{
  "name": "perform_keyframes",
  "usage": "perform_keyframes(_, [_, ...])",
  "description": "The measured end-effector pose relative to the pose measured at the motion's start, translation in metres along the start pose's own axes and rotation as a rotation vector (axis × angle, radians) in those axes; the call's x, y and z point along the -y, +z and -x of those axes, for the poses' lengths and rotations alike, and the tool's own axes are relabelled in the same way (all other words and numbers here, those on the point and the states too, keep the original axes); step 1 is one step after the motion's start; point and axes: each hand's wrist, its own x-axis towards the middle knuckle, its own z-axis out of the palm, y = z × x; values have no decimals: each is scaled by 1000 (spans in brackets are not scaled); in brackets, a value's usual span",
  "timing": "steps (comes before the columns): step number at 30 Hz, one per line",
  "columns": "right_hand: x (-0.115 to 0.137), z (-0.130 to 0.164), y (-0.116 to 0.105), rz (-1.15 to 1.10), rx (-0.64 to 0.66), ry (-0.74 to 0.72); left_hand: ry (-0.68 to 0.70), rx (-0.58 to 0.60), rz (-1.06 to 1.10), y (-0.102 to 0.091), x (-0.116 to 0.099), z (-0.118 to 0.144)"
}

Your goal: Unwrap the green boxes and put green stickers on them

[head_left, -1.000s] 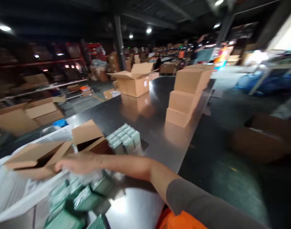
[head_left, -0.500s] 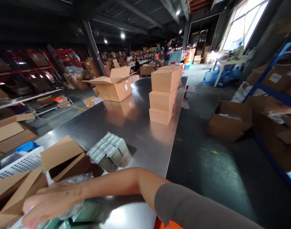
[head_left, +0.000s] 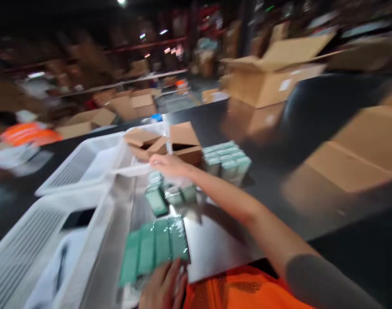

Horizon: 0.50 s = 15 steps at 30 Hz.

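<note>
My left hand [head_left: 165, 285] is at the bottom, at the near end of a row of green boxes [head_left: 147, 244] in shiny clear film. Its fingers are bent together; what lies between them is too blurred to name. My right hand [head_left: 170, 166] reaches across the table, blurred, beside a small open carton [head_left: 186, 135]. Whether its fingers hold anything is unclear. Just below it stand more green boxes [head_left: 157, 199], partly under clear plastic. Another block of green boxes [head_left: 228, 159] stands to the right of the right hand.
White plastic baskets [head_left: 101, 201] line the left side; a dark flat object [head_left: 78, 219] and a pen [head_left: 61, 266] lie in the near one. A large open carton [head_left: 260, 81] sits farther back on the dark table [head_left: 263, 206]. Stacked cartons [head_left: 363, 146] stand at right.
The view has swung left and down. My left hand has come into view at the row of green boxes. My right arm still stretches toward the small cartons.
</note>
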Motion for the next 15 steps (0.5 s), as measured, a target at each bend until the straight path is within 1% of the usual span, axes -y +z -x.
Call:
perform_keyframes(2, [-16, -15, 21, 28, 53, -54, -104, 79, -32, -6, -6, 16])
perform_keyframes(4, [-26, -24, 41, 73, 94, -105, -163, 134, -23, -8, -10, 21])
perform_keyframes(7, [-29, -25, 57, 144, 112, -107, -221, 141, -17, -7, -16, 22])
perform_keyframes(11, [-26, -21, 62, 196, 69, -69, -222, 132, -3, -6, -19, 22])
perform_keyframes(15, [-24, -21, 55, 202, 38, -79, -208, 115, 9, -9, -16, 19])
